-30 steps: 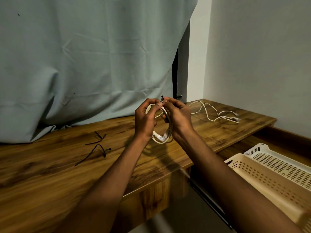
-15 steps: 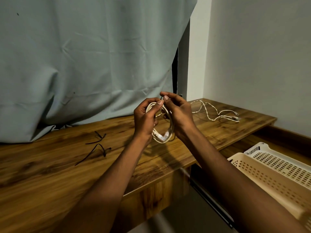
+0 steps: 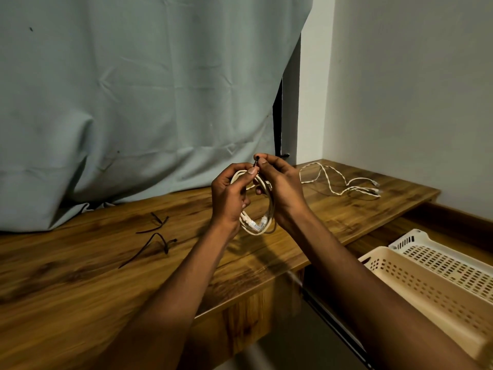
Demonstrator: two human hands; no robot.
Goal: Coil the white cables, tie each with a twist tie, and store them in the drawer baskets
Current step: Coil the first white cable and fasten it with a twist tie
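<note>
A coiled white cable (image 3: 262, 224) hangs between my hands above the wooden desk (image 3: 80, 276). My left hand (image 3: 230, 194) grips the coil's left side. My right hand (image 3: 282, 188) holds its right side, and its fingertips pinch a black twist tie (image 3: 255, 163) at the top of the coil. A second white cable (image 3: 338, 184) lies loose on the desk at the back right. Two more black twist ties (image 3: 154, 240) lie on the desk to the left. A beige basket (image 3: 416, 287) and a white basket (image 3: 442, 259) sit in the open drawer at the lower right.
A pale grey curtain (image 3: 133, 102) hangs behind the desk and rests on its back edge. A plain wall (image 3: 413, 89) closes the right side. The desk's front edge runs diagonally below my forearms.
My hands stay at the same spot with the coil. My right fingertips have shifted at the top of the coil, and the tie's black end now sticks up between the fingers.
</note>
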